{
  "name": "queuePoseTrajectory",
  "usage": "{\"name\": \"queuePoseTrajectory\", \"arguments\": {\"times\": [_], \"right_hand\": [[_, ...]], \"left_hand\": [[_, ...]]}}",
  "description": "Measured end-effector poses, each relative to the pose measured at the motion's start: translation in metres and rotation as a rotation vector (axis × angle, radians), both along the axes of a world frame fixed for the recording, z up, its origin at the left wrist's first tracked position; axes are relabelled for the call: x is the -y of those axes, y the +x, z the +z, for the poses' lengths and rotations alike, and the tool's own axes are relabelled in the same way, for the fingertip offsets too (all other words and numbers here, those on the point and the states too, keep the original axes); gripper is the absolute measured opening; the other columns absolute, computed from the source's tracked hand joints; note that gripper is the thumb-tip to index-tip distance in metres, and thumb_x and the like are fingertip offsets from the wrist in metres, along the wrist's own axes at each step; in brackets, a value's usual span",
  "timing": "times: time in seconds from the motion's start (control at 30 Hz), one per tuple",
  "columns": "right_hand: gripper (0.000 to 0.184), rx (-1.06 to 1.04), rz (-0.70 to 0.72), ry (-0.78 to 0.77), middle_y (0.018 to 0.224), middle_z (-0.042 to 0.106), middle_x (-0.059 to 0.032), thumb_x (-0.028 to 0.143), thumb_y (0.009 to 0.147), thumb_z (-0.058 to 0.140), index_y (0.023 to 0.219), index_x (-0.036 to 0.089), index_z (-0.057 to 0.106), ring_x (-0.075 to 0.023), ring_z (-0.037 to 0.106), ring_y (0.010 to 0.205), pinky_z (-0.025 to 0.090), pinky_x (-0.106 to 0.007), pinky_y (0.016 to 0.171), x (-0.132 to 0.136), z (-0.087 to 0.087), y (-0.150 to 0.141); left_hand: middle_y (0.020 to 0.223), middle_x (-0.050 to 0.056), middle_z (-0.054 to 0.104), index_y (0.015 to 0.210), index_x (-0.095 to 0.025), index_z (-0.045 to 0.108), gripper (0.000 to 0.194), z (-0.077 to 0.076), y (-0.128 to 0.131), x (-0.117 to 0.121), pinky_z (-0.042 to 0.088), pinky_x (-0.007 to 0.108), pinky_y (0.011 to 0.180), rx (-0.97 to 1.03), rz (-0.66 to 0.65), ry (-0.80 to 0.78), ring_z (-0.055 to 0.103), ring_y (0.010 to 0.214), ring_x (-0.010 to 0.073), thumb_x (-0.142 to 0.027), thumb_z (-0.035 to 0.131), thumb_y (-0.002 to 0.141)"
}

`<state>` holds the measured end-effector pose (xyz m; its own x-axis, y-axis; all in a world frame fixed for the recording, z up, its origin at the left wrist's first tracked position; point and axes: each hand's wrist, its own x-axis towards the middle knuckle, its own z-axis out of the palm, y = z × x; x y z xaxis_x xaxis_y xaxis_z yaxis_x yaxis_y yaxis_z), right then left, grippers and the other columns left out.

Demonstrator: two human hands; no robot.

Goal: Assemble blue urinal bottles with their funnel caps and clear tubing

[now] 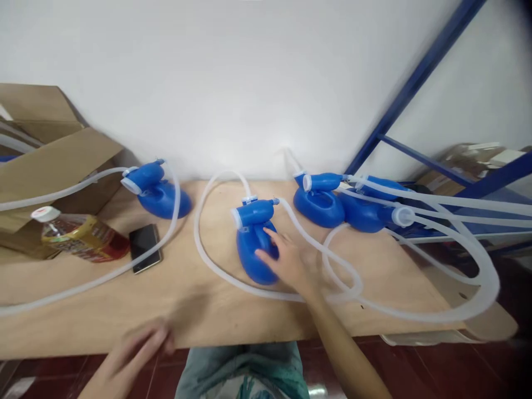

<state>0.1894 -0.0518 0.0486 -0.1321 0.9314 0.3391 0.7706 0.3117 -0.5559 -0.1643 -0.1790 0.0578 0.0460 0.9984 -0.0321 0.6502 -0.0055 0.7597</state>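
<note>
A blue plastic urinal bottle stands mid-table, with a ribbed blue neck piece and a clear hose looping from its top. My right hand reaches over its right side, thumb and forefinger apart and touching the bottle near the handle opening; the other fingers are partly hidden. Above the table's front edge, my left hand is blurred, its fingers loosely curled, and nothing shows in it. Nearest to that hand lies a black phone.
Another blue bottle with a hose stands at left, beside a drink bottle and an open cardboard box. More blue bottles cluster at right, their hoses hanging past the wooden table. A blue metal frame rises behind.
</note>
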Motion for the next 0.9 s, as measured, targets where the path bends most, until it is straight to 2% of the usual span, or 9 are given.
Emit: {"name": "queuePoseTrajectory", "arguments": {"times": [0.03,0.13,0.23,0.3,0.37,0.43,0.6,0.73,0.9], "right_hand": [[0.049,-0.047,0.038,-0.062,0.103,0.076,-0.0077,0.050,0.100,0.061,0.141,0.025,0.063,-0.0263,0.072,0.094,0.058,-0.041,0.085,0.000,0.007,0.000],[0.038,-0.095,-0.004,-0.082,0.091,0.074,-0.0054,0.049,0.101,0.057,0.129,0.026,0.070,-0.0256,0.071,0.086,0.057,-0.040,0.082,-0.003,0.019,-0.006],[0.044,-0.005,-0.177,0.141,0.114,0.070,-0.0142,0.050,0.100,0.058,0.134,0.023,0.068,-0.0328,0.065,0.111,0.052,-0.050,0.100,-0.010,0.027,-0.017],[0.054,0.122,-0.171,0.240,0.138,0.060,-0.0178,0.050,0.098,0.063,0.145,0.025,0.060,-0.0386,0.051,0.133,0.037,-0.060,0.115,-0.021,0.034,-0.021],[0.064,0.252,-0.062,0.239,0.154,0.049,-0.0161,0.052,0.094,0.069,0.151,0.028,0.054,-0.0424,0.038,0.146,0.021,-0.067,0.122,-0.038,0.041,-0.021],[0.068,0.311,0.049,0.173,0.154,0.050,-0.0149,0.055,0.090,0.071,0.151,0.028,0.054,-0.0418,0.039,0.145,0.014,-0.066,0.124,-0.058,0.046,-0.018],[0.076,0.336,0.100,0.094,0.146,0.055,-0.0162,0.051,0.081,0.078,0.149,0.026,0.056,-0.0394,0.049,0.134,0.022,-0.060,0.121,-0.085,0.044,-0.011],[0.085,0.365,0.092,0.117,0.145,0.055,-0.0170,0.041,0.074,0.082,0.152,0.026,0.053,-0.0400,0.048,0.132,0.027,-0.054,0.116,-0.082,0.041,-0.011],[0.079,0.333,0.050,0.103,0.141,0.058,-0.0153,0.040,0.074,0.080,0.148,0.027,0.057,-0.0393,0.049,0.129,0.028,-0.053,0.114,-0.073,0.043,-0.012]], "left_hand": [[0.087,0.002,0.077,0.095,-0.038,0.082,0.022,0.004,0.016,-0.020,0.064,0.047,0.077,0.085,0.023,-0.015,0.071,0.085,0.0297,-0.052,0.065,0.090],[0.103,0.008,0.079,0.115,-0.027,0.078,0.042,0.008,0.077,-0.089,0.062,0.040,0.077,0.297,0.057,0.007,0.073,0.090,0.0280,-0.056,0.070,0.086],[0.105,0.010,0.078,0.112,-0.021,0.077,0.040,0.002,0.131,-0.142,0.058,0.031,0.072,0.446,0.028,0.071,0.072,0.092,0.0241,-0.050,0.076,0.083],[0.105,0.009,0.077,0.099,-0.019,0.076,0.033,-0.007,0.150,-0.161,0.054,0.026,0.067,0.489,0.059,0.099,0.070,0.087,0.0201,-0.047,0.079,0.081],[0.098,0.008,0.075,0.098,-0.017,0.072,0.036,-0.017,0.157,-0.174,0.052,0.023,0.063,0.519,0.094,0.107,0.067,0.081,0.0172,-0.048,0.079,0.081],[0.089,0.006,0.072,0.104,-0.016,0.069,0.045,-0.027,0.157,-0.184,0.050,0.022,0.056,0.550,0.103,0.095,0.065,0.072,0.0153,-0.055,0.076,0.082],[0.076,0.003,0.069,0.099,-0.015,0.071,0.046,-0.040,0.155,-0.201,0.050,0.024,0.054,0.547,-0.026,0.072,0.062,0.062,0.0143,-0.059,0.071,0.084],[0.081,0.004,0.070,0.098,-0.017,0.070,0.028,-0.039,0.159,-0.202,0.051,0.026,0.061,0.443,-0.052,0.143,0.064,0.069,0.0159,-0.044,0.062,0.094],[0.087,0.006,0.066,0.085,-0.021,0.060,0.009,-0.035,0.157,-0.197,0.052,0.033,0.077,0.190,0.014,0.332,0.064,0.084,0.0216,-0.021,0.056,0.093]]}}
